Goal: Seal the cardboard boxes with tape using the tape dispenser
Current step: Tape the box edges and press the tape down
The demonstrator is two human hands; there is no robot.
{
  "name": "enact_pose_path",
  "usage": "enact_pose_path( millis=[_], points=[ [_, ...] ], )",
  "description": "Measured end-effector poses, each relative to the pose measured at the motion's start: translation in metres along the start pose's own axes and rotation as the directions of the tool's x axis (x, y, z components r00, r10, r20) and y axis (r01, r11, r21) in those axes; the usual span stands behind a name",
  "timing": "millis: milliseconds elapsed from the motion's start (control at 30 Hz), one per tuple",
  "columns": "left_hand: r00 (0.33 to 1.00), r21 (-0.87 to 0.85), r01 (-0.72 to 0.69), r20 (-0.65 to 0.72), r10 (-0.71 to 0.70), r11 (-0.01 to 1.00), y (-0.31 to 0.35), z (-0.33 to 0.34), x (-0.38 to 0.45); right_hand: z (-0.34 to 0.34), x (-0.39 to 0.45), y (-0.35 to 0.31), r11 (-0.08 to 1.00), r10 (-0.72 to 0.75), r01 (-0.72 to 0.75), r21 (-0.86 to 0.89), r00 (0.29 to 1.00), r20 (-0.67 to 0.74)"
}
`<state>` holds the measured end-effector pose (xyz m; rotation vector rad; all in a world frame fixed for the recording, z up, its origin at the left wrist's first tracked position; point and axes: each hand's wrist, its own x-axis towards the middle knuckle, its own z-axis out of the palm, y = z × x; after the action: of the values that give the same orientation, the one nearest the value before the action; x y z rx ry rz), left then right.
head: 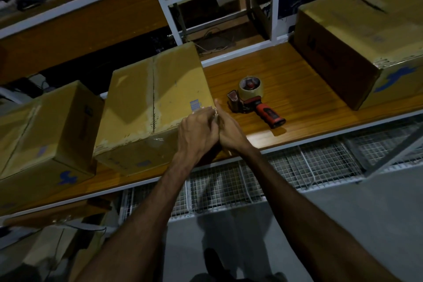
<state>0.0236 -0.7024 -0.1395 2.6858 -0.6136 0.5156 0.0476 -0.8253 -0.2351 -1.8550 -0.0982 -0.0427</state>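
Both my left hand [196, 130] and right hand [229, 130] press the middle box [160, 98] corner, grip unclear, so it may skid into the tape dispenser [254, 101].

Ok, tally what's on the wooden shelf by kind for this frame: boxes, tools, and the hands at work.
Cardboard boxes: 3 (left box, middle box, right box)
Tape dispenser: 1 (tape dispenser, lying on the shelf, held by neither hand)
Hands: 2 (left hand, right hand, both at the middle box's near right corner)
Total: 6
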Motion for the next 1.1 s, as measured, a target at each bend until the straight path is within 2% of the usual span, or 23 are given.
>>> enact_pose_path(
  millis=[133, 433, 733, 800, 867, 967, 1100],
  points=[
    [0.999, -0.023, 0.023, 0.028, -0.023, 0.999, -0.002, -0.001, -0.002, -0.001, -0.004, -0.011, 0.996, -0.013, 0.017, -0.089, 0.999, 0.039],
    [0.972, -0.135, 0.119, 0.216, -0.088, 0.984, -0.005, -0.018, 0.001, 0.016, -0.037, 0.006, 0.924, -0.190, 0.136, -0.358, 0.974, -0.120],
    [0.942, -0.376, 0.294, 0.267, -0.201, 0.879, -0.033, -0.022, 0.010, 0.008, -0.051, 0.032, 0.770, -0.263, 0.205, -0.604, 0.965, -0.008],
    [0.942, -0.407, 0.300, 0.271, -0.199, 0.863, -0.035, -0.022, 0.011, 0.006, -0.055, 0.036, 0.793, -0.284, 0.222, -0.568, 0.959, -0.021],
    [0.940, -0.424, 0.307, 0.276, -0.201, 0.852, -0.036, -0.021, 0.011, 0.004, -0.060, 0.035, 0.860, -0.284, 0.203, -0.468, 0.953, -0.109],
    [0.940, -0.444, 0.308, 0.277, -0.198, 0.842, -0.042, -0.019, 0.012, 0.000, -0.058, 0.029, 0.971, -0.142, 0.079, -0.228, 0.950, -0.278],
    [0.950, -0.437, 0.271, 0.267, -0.164, 0.858, -0.047, -0.018, 0.014, -0.010, -0.039, 0.009, 0.985, -0.122, 0.072, -0.157, 0.933, -0.338]
  ],
)
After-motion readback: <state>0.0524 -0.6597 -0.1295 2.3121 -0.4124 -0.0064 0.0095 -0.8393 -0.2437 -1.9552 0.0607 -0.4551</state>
